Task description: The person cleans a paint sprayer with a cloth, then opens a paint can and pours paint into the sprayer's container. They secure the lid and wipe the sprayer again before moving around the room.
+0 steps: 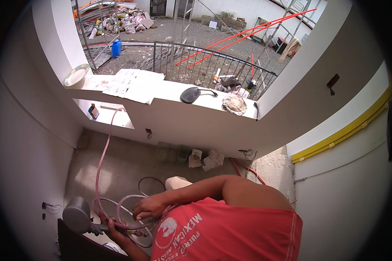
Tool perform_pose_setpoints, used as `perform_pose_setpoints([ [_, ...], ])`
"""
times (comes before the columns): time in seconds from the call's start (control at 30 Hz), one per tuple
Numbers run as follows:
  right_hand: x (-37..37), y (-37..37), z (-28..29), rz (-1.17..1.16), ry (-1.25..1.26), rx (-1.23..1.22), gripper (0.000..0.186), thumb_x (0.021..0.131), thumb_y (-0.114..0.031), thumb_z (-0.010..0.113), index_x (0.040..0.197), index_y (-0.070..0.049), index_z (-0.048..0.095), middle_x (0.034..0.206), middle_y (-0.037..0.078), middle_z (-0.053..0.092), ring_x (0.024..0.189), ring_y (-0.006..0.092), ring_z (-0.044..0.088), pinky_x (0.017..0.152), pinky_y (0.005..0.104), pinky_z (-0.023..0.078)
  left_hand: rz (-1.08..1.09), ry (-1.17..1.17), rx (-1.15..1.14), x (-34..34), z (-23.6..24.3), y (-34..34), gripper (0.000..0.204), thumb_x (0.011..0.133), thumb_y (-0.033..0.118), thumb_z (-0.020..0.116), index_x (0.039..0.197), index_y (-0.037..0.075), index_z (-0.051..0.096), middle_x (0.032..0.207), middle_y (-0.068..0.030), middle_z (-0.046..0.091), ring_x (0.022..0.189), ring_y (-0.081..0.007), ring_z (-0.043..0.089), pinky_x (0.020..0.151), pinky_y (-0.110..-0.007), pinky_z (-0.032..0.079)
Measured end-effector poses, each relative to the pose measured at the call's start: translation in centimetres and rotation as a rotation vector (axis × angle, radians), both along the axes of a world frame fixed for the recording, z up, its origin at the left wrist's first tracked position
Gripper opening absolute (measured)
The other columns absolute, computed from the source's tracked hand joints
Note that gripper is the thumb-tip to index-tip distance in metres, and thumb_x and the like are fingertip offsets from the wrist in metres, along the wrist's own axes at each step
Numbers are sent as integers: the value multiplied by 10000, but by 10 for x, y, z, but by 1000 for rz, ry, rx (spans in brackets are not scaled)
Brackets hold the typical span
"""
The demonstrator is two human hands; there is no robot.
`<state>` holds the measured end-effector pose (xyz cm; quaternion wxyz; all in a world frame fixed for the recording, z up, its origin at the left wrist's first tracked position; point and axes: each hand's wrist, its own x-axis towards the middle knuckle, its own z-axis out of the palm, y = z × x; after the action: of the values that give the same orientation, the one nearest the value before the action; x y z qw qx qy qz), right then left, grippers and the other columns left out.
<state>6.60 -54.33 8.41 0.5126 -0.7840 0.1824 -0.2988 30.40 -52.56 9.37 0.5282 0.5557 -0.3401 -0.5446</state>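
Note:
My left hand (113,229) is closed around the handle end of a spray gun (101,228) with a round grey metal cup (77,215). From there a pinkish air hose (101,174) loops about my hands and runs up to an opening in the low wall. My right hand (149,207) sits just to the right, above the coils, its fingers curled down. What those fingers hold, if anything, is hidden. My red shirt and right arm cover much of the lower middle.
On the ledge ahead lie a plate (77,75), papers (133,85), a dark rounded object with a cord (190,95) and a crumpled cloth (234,104). A small box (93,111) stands in the wall opening. Clear bins (167,152) line the wall's foot. A dark panel (74,241) is at lower left.

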Motion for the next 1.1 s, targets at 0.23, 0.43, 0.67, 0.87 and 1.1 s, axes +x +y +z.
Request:
perform_pose_setpoints([
  [0.23,-45,-66,-66,-406,136,751,558,1053,-462,401,1220,45,566,1188,258,610,1046,352,629,865,489,521,115,79,-142,-68,18,101,586,841,153,582,1410,58,480,869,-27,474,624,-100,454,494,-256,430],
  [0.43,-40,-99,-105,-273,-279,1267,631,1031,-410,448,1377,114,379,1364,335,442,1218,476,531,1029,586,456,204,43,-164,-153,30,209,562,862,159,577,1391,8,461,857,-24,487,625,-101,461,501,-268,430],
  [0.67,-90,-136,-132,-918,-740,1482,171,1004,-102,441,1065,58,437,898,137,476,672,233,552,523,364,514,381,93,-140,-196,36,329,546,876,146,587,1399,50,462,884,-26,506,685,-106,486,555,-269,451],
  [0.87,-96,-55,-53,-425,-422,1096,100,1021,-171,479,928,-136,476,675,-27,393,525,79,352,433,233,273,421,228,-95,-206,32,414,446,924,207,639,1320,68,489,1000,-98,573,595,-138,551,487,-259,490],
  [1.1,-84,94,44,-199,-92,710,193,1049,-280,510,1078,-111,601,636,-85,334,496,46,274,434,243,212,231,401,-256,-206,-13,501,288,948,134,617,1219,50,565,1185,-192,641,588,-114,547,551,-281,485],
])
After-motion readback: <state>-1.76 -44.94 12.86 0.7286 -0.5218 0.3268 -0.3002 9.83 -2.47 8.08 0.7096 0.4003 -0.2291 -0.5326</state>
